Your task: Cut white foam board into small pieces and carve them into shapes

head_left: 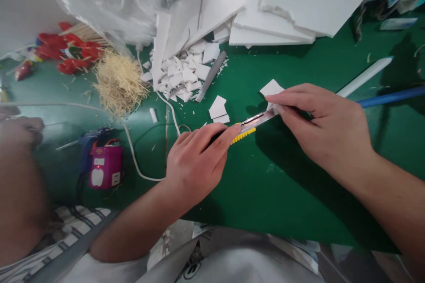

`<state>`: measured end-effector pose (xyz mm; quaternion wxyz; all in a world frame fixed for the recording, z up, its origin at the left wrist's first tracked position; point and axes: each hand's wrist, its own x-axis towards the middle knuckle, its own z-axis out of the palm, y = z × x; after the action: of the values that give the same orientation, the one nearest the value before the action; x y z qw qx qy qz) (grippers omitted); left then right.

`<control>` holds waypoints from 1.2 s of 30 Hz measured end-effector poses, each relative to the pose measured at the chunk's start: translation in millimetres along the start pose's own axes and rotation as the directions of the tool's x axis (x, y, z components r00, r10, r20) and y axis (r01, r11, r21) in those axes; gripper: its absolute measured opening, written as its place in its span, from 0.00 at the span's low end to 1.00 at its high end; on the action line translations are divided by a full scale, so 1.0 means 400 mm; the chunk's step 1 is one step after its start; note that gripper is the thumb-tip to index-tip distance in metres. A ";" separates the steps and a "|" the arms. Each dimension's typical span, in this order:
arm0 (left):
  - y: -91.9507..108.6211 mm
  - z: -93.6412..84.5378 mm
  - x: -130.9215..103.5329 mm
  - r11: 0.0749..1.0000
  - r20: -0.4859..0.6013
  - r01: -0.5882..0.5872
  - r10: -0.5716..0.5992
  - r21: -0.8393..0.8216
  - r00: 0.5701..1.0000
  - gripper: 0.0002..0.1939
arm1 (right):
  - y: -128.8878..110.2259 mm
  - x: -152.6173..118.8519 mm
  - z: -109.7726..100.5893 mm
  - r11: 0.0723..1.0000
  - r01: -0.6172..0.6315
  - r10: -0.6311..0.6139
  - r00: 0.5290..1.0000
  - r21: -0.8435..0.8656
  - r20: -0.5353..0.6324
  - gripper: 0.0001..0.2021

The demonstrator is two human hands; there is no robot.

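Note:
My left hand (201, 163) is wrapped around a yellow utility knife (244, 135), its metal end pointing up and to the right. At the tip of that knife, my right hand (327, 126) pinches a small white foam board piece (272, 88) between thumb and fingers. The knife's tip meets the piece near the right fingertips; the exact contact is hidden. Left of the piece, two or so small foam scraps (218, 108) lie on the green table (265, 194).
Large white foam boards (282, 13) and a heap of broken foam bits (186, 73) lie at the back. A grey stick (212, 75), straw-like shavings (117, 79), a white cable (129, 141), a magenta box (105, 166) and a blue rod (392, 96) lie around. Another person's hand (23, 130) is at left.

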<state>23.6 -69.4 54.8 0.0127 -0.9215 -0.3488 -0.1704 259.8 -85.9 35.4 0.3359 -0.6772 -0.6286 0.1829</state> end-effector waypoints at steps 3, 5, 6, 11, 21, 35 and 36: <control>0.004 0.001 0.000 1.000 -0.011 0.007 -0.007 -0.013 1.000 0.16 | 0.000 0.000 -0.001 1.000 -0.013 0.013 1.000 0.014 0.014 0.14; 0.006 0.000 -0.001 1.000 -0.009 0.009 -0.009 0.000 1.000 0.16 | -0.002 0.001 -0.002 0.999 -0.041 0.040 0.999 0.021 0.028 0.13; 0.007 0.000 -0.001 1.000 -0.006 0.007 -0.007 0.012 1.000 0.16 | -0.004 0.001 -0.002 0.998 -0.059 0.058 0.998 0.033 0.035 0.13; 0.007 -0.002 -0.002 0.998 -0.011 -0.011 0.012 0.062 1.000 0.16 | -0.011 0.010 -0.003 0.968 -0.193 0.181 0.980 0.163 0.082 0.11; 0.008 0.001 -0.007 0.998 -0.003 0.001 -0.001 0.066 1.000 0.17 | -0.030 0.012 -0.001 0.965 -0.180 0.162 0.981 0.189 0.108 0.11; 0.005 0.003 -0.013 0.996 -0.098 0.001 0.008 0.089 0.995 0.15 | -0.026 0.033 0.005 0.485 -0.579 0.515 0.795 0.655 0.321 0.07; 0.007 0.003 -0.013 0.996 -0.100 0.003 0.006 0.089 0.995 0.15 | -0.027 0.034 0.005 0.468 -0.584 0.514 0.791 0.663 0.333 0.07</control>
<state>22.0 -74.5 52.3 0.0715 -0.9105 -0.3545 -0.2004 252.3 -72.2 43.7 0.4750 -0.6375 -0.2614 0.5474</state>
